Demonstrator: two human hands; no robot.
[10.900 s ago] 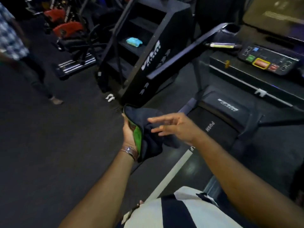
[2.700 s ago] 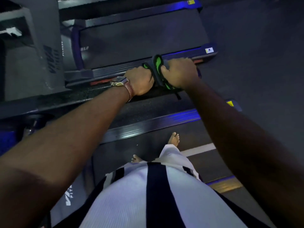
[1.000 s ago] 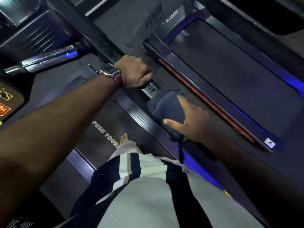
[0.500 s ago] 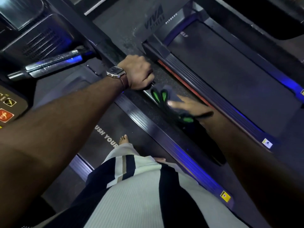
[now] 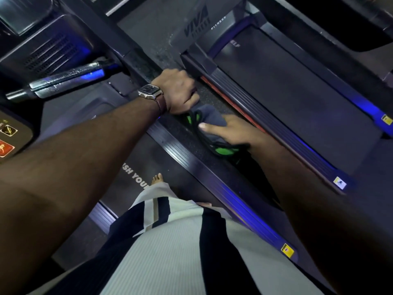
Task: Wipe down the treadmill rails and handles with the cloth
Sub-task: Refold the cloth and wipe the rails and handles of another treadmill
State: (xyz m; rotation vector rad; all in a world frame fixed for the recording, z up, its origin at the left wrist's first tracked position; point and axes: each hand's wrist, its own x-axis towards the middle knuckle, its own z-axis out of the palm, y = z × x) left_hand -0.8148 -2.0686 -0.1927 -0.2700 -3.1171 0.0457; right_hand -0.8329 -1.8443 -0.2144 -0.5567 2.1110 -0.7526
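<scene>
The black treadmill handrail (image 5: 136, 58) runs diagonally from the upper left down under my arms. My left hand (image 5: 178, 92), with a watch at the wrist, is closed around this rail. Just below it, my right hand (image 5: 227, 133) presses a dark grey cloth (image 5: 212, 118) with green edging around the same rail, thumb stretched across the fabric. The cloth nearly touches my left hand. The rail's lower stretch is hidden behind my right forearm.
A silver grip bar (image 5: 63, 81) and the console corner (image 5: 8, 135) lie at the left. My bare foot (image 5: 157, 179) stands on the belt beside the blue-lit side rail (image 5: 212, 182). A neighbouring treadmill belt (image 5: 297, 99) fills the right.
My right hand has slid the cloth up the rail towards my left hand, from about a hand's width away to almost touching. My left hand kept its grip.
</scene>
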